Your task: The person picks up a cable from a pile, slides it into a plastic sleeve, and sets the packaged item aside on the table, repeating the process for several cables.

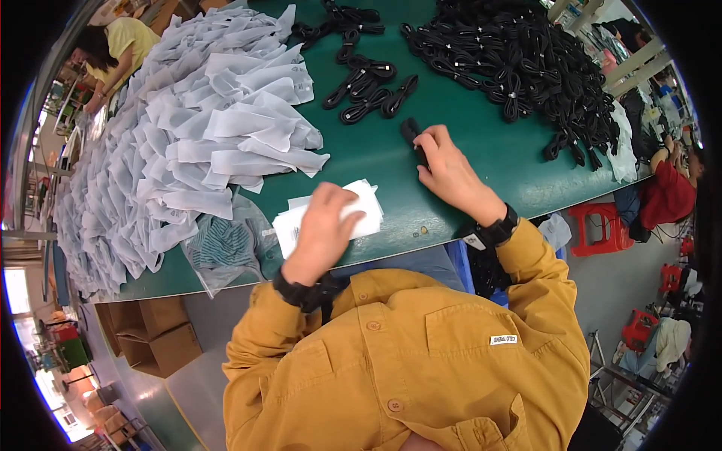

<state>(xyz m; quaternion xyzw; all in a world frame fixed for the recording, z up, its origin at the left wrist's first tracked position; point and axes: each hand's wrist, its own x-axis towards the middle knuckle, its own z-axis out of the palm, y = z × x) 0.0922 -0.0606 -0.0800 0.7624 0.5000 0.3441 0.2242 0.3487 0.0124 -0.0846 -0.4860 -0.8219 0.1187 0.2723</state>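
Note:
My right hand [453, 171] is closed around a bundled black cable [411, 132], held over the green table. One end of the bundle sticks out past the fingertips. My left hand [322, 229] is bent over a small stack of flat white bags [367, 204] near the front edge, its thumb and forefinger apart. Its other fingers are partly hidden and slightly blurred. Beyond my right hand lie several loose black cable bundles [367, 105], each coiled and tied.
A large heap of pale translucent bags [195, 120] covers the table's left side. A dense pile of black cables [519, 60] lies far right. A clear bag of green twist ties [226, 244] sits at the near left edge. Cardboard boxes [156, 342] and a red stool [602, 228] stand below.

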